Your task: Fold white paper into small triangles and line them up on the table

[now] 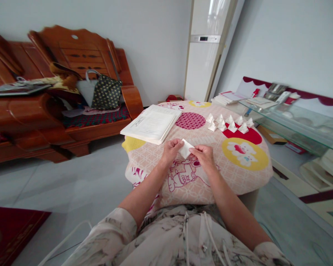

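Left hand and right hand both pinch a paper over the tabletop, seemingly mid-fold; the next crease calls for aligned edges.

A small white folded paper, tilted, is pinched at both ends just above the patterned tabletop.
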Motion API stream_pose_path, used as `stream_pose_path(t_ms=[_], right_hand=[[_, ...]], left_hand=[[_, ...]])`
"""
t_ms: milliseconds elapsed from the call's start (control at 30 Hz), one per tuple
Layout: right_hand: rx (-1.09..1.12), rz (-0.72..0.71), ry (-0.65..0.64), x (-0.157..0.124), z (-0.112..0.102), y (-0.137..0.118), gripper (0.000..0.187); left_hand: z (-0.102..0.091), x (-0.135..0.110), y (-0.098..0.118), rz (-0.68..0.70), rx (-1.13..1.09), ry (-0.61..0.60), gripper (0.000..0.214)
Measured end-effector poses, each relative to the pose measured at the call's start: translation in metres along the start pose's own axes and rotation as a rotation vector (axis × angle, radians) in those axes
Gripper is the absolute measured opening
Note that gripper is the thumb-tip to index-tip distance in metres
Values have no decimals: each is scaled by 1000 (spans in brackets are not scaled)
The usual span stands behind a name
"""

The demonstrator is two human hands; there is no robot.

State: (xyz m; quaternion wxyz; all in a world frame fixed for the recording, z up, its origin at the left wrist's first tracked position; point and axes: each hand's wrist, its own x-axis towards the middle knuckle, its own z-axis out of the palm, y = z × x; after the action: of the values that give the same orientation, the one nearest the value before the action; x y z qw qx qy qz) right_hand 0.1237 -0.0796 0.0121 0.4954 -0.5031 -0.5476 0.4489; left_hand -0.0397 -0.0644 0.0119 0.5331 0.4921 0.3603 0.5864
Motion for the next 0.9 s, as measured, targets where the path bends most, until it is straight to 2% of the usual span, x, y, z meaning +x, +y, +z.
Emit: stream_pose_path(t_ms=[267,433,533,733,900], right_hand=[[30,-38,-10,-2,-1,0,31],[25,-68,-52,0,-4,0,33],[-29,-128,-54,2,-4,0,35],[-77,-253,-36,2,-6,-1,30],[-49,-267,11,1,-10,-1,27]], left_hand=[[0,0,-2,-13,-9,-6,43],[-3,1,-1,5,44,-24,42],[-3,1,0,55,175,-53,41],[1,-1,4,258,392,-138,34],[3,-4,3,274,393,-203,31]])
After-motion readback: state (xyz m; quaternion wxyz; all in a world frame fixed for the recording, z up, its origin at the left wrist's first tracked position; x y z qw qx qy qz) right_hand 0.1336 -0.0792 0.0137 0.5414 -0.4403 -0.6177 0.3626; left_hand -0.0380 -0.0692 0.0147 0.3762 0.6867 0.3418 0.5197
